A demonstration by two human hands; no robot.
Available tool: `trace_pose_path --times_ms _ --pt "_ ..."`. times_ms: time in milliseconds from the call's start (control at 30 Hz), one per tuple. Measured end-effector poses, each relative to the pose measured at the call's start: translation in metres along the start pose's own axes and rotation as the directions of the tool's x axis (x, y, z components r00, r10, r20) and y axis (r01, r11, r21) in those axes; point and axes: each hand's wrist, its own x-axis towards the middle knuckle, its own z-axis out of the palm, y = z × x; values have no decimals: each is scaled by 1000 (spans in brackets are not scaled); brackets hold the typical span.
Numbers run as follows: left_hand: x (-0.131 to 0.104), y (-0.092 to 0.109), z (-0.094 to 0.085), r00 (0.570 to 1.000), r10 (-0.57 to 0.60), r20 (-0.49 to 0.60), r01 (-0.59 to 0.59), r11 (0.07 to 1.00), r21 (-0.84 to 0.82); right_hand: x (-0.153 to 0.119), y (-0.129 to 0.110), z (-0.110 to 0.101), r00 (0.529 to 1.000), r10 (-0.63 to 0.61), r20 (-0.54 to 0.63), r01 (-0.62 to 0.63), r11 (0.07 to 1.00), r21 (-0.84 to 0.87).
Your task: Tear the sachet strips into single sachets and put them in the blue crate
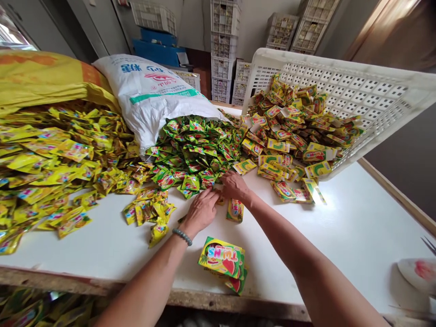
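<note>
My left hand, with a beaded bracelet on the wrist, reaches to the front edge of a heap of green sachets. Its fingers are drawn together and point at my right hand, which is curled down against the same heap. Whatever the fingertips hold is hidden. A small orange-brown piece shows between the hands. Just below my right wrist lies a small yellow and red carton. Nearer me, a few cartons marked TWINS are stacked on the white table.
Yellow sachets cover the table's left side, spilling from a yellow sack. A white sack lies behind the green heap. At right, a tilted white crate spills small cartons. Stacked crates stand behind.
</note>
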Motion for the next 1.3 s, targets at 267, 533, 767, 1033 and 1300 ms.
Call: trace_pose_path --times_ms 267,533,767,1033,1300 --pt "1 6 -14 959 -276 -59 272 959 -78 -7 12 6 999 -6 -50 2 997 -72" --pt "3 -2 -21 764 -626 154 401 275 -874 -42 3 -5 873 362 -326 -14 688 726" --pt "1 8 -19 802 -581 142 390 327 -861 -84 -24 -8 897 424 -120 -35 341 939" --pt "24 46 -30 882 -277 380 464 375 -803 -90 -21 -15 874 446 -194 -26 443 896" --pt "24 48 -7 894 -367 259 416 462 -783 -100 -13 -8 876 478 -66 -12 159 987"
